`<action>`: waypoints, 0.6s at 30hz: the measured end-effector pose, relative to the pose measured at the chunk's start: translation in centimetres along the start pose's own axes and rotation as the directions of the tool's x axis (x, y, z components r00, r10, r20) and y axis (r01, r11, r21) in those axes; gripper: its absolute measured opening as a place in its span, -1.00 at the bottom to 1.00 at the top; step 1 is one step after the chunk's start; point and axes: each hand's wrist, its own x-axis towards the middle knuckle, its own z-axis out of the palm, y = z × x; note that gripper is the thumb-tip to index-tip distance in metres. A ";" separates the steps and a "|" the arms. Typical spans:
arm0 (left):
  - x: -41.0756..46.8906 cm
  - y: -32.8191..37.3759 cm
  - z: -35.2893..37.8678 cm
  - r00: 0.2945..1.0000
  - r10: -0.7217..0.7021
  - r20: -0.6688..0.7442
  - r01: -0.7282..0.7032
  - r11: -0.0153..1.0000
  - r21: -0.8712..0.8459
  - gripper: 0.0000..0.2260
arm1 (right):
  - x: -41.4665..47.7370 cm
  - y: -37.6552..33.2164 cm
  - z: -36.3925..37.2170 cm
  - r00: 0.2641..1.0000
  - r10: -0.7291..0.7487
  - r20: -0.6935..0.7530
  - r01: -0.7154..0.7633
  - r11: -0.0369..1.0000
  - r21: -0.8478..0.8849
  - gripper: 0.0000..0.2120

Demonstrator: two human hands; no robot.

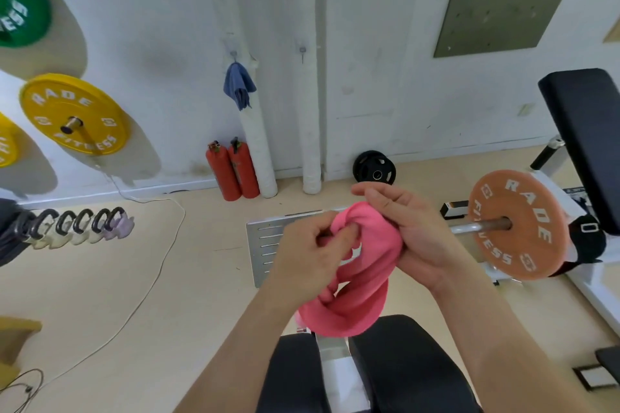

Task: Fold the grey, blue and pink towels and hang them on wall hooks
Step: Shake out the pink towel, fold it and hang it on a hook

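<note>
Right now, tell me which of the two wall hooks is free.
The right-hand hook, beside the white pipe, is bare. The left hook already carries the blue towel. The pink towel is in both hands.

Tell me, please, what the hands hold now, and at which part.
Both hands hold the pink towel. The left hand pinches a fold near its top; the right hand wraps its upper right side. The rest hangs down.

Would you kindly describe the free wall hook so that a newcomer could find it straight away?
Look at the white wall ahead, where two white padded pipes rise from the floor. The free hook sits high on the right-hand pipe. Unlike its neighbour on the left, which carries the blue towel, this small metal hook holds nothing.
</note>
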 end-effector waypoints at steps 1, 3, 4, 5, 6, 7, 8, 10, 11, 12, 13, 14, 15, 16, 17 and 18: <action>0.0 -0.1 -0.1 1.000 -0.005 -0.023 0.004 1.000 -0.014 -0.89 | -0.2 -0.1 -0.4 1.000 0.007 0.008 -0.006 0.999 -0.038 -0.84; 0.3 -0.7 -0.6 0.996 0.020 -0.087 -0.013 0.997 0.082 -0.88 | -0.6 -0.1 -1.5 0.999 0.030 0.024 -0.027 0.993 -0.116 -0.84; 0.4 -1.1 -0.7 0.991 0.026 -0.133 -0.008 0.991 0.136 -0.90 | -0.8 -0.1 -1.9 0.998 0.045 0.034 -0.039 0.984 -0.174 -0.86; 0.4 -1.2 -0.8 0.983 0.028 -0.181 0.003 0.986 0.170 -0.91 | -1.1 -0.2 -2.1 0.997 0.060 0.046 -0.046 0.962 -0.268 -0.88; 0.4 -1.3 -0.8 0.976 0.033 -0.213 0.009 0.981 0.194 -0.92 | -1.3 -0.3 -2.4 0.996 0.063 0.066 -0.031 0.912 -0.409 -0.91; 0.5 -1.4 -0.6 0.975 0.047 -0.217 0.003 0.975 0.223 -0.93 | -1.5 -0.4 -2.4 0.995 0.066 0.079 -0.009 0.821 -0.570 -0.89; 0.4 -1.2 -0.4 0.980 0.062 -0.190 -0.012 0.967 0.253 -0.93 | -1.5 -0.5 -2.3 0.994 0.060 0.093 0.023 0.707 -0.707 -0.84; 0.2 -0.8 0.0 0.990 0.083 -0.116 -0.050 0.963 0.264 -0.94 | -1.1 0.1 -1.6 0.993 -0.014 0.121 0.110 0.523 -0.845 -0.79; 0.2 -0.7 0.2 0.993 0.074 -0.092 -0.050 0.969 0.241 -0.95 | -0.8 0.7 -1.3 0.991 -0.075 0.112 0.134 0.489 -0.862 -0.83; 0.3 -0.6 0.2 0.996 0.043 -0.078 -0.026 0.978 0.205 -0.94 | -0.5 1.3 -1.0 0.988 -0.136 0.080 0.137 0.490 -0.861 -0.88; 0.6 -0.7 -0.1 0.998 -0.018 -0.063 0.029 0.984 0.177 -0.90 | -0.1 2.0 -1.2 0.987 -0.163 0.007 0.091 0.516 -0.852 -0.94; 0.8 -0.9 -0.5 0.995 -0.091 -0.033 0.096 0.981 0.166 -0.81 | 0.2 2.6 -1.6 0.983 -0.171 -0.070 0.040 0.567 -0.822 -0.89; 0.9 -1.3 -1.0 0.986 -0.169 0.004 0.165 0.970 0.176 -0.72 | 0.4 3.1 -2.1 0.974 -0.144 -0.176 -0.040 0.653 -0.756 -0.74; 0.9 -1.7 -1.5 0.973 -0.230 0.024 0.221 0.956 0.194 -0.66 | 0.5 3.5 -2.6 0.956 -0.089 -0.281 -0.120 0.754 -0.646 -0.66; 0.9 -1.9 -1.9 0.965 -0.261 0.002 0.256 0.945 0.202 -0.65 | 0.5 3.7 -3.1 0.927 -0.022 -0.375 -0.191 0.832 -0.521 -0.62; 0.9 -2.1 -2.4 0.962 -0.266 -0.064 0.273 0.947 0.169 -0.68 | 0.3 3.9 -3.4 0.903 0.035 -0.429 -0.232 0.879 -0.417 -0.61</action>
